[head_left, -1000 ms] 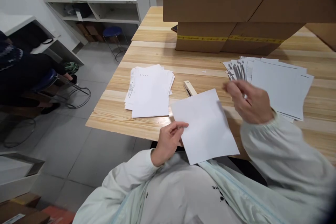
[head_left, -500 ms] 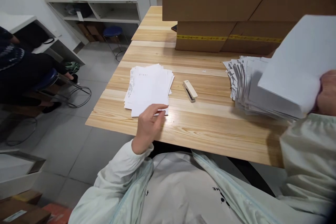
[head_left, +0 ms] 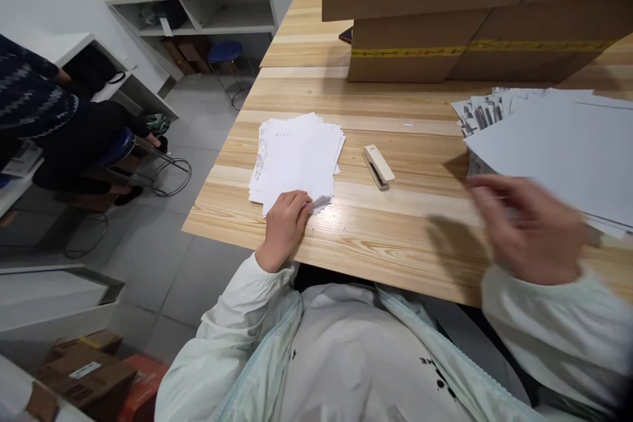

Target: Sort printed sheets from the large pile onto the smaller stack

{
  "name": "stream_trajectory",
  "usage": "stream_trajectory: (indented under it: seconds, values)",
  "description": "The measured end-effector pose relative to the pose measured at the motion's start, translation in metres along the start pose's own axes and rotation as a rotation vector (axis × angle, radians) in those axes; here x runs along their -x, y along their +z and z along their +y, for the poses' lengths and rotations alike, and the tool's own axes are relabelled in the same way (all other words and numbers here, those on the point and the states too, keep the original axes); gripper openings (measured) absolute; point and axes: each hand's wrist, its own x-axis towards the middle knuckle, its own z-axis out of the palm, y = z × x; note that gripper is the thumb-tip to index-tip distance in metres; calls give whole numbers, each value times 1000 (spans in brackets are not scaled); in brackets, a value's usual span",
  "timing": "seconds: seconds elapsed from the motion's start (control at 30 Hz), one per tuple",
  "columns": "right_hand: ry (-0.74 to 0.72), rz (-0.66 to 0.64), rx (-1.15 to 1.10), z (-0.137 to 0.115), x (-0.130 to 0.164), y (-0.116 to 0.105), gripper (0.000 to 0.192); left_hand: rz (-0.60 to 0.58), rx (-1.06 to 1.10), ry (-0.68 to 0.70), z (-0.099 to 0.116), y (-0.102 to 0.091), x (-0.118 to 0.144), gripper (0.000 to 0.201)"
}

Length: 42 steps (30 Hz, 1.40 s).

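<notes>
Mostly no readable writing: small stack of white sheets [head_left: 297,158] has tiny print along its left edge, too small to make out; big stack of sheets [head_left: 554,145] on the right shows dark printed strips at its far-left corner, illegible. Black marks on the front of the person's pale jacket, cut off, can't read. Cardboard boxes [head_left: 469,6] at the back of the table [head_left: 395,224] carry a yellow tape band w/ dark print, not legible.

Left hand [head_left: 283,227] rests on the near corner of the small stack, fingers curled down onto the paper, pressing, not gripping anything. Right hand [head_left: 529,227] is motion-blurred, fingers spread open, at the near-left edge of the big stack; can't tell if it touches or holds a sheet. Beige stapler [head_left: 378,166] lies flat betw. the two stacks, apart from both.

Table is light pine planks, glossy. Room: grey tiled floor, white shelving unit [head_left: 212,0] w/ boxes on top, blue stool [head_left: 225,53] under it. Another person in dark knit sleeve [head_left: 34,99] sits at far left.
</notes>
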Motion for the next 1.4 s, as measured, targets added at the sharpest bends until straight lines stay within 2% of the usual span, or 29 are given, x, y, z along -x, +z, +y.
stream_trajectory:
  seconds: [0.03,0.07,0.13,0.2,0.3,0.37,0.43,0.57,0.7,0.87,0.93,1.07,1.4]
  values:
    - [27,13,-41,-12,0,19,27,18,16,-22,-1,1,0,16]
    - [64,-111,-172,-23,-3,39,30,37,37,-51,-1,1,1,18]
    - [236,-373,-506,-41,-14,80,40,72,96,-124,1,2,2,19]
    - [447,-527,-777,-52,-31,115,43,87,180,-199,3,2,5,19]
    - [660,-518,-940,-60,-59,153,34,87,326,-266,5,0,10,19]
    - [658,-476,-957,-64,-75,170,29,59,410,-263,4,-4,11,18]
    - [580,-419,-959,-67,-84,182,35,-13,473,-254,1,-12,8,18]
    - [393,-339,-954,-70,-84,197,52,-157,543,-343,-1,-31,-12,28]
    - [311,-384,-899,-67,-71,201,60,-138,478,-454,3,-34,-38,36]
    - [12,-387,-766,-60,-62,203,46,-121,395,-508,8,-25,-47,42]
    - [-45,-362,-722,-58,-61,204,42,-108,400,-519,8,-23,-46,40]
    - [-40,-351,-686,-58,-61,205,43,-108,425,-517,4,-23,-45,35]
    - [90,-378,-752,-59,-58,204,44,-76,571,-483,-9,-14,-42,34]
